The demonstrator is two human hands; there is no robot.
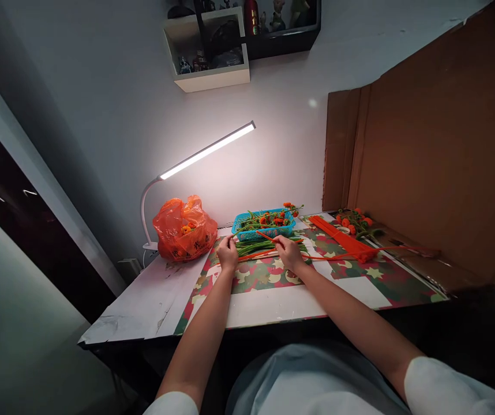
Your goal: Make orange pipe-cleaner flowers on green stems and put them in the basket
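Note:
My left hand (228, 253) is closed in a pinch at the front left of the blue basket. A thin green stem (239, 233) runs from its fingertips. To the right, my right hand (289, 253) pinches an orange fuzzy stick, like a pipe cleaner (265, 236), whose free end points left toward my other hand. Between and behind the hands lies a bundle of green fuzzy sticks (250, 248), with a few orange ones along its front. The blue basket (241, 235) just beyond holds orange flowers (276, 220) on green stems.
An orange plastic bag (182, 245) stands at the left beside a lit lamp (208, 151). At the right lie a bundle of orange sticks (338, 235) and more orange flowers (353, 222) near a cardboard wall (424, 150). A patterned sheet (256, 282) covers the table. Shelves (213, 80) hang above.

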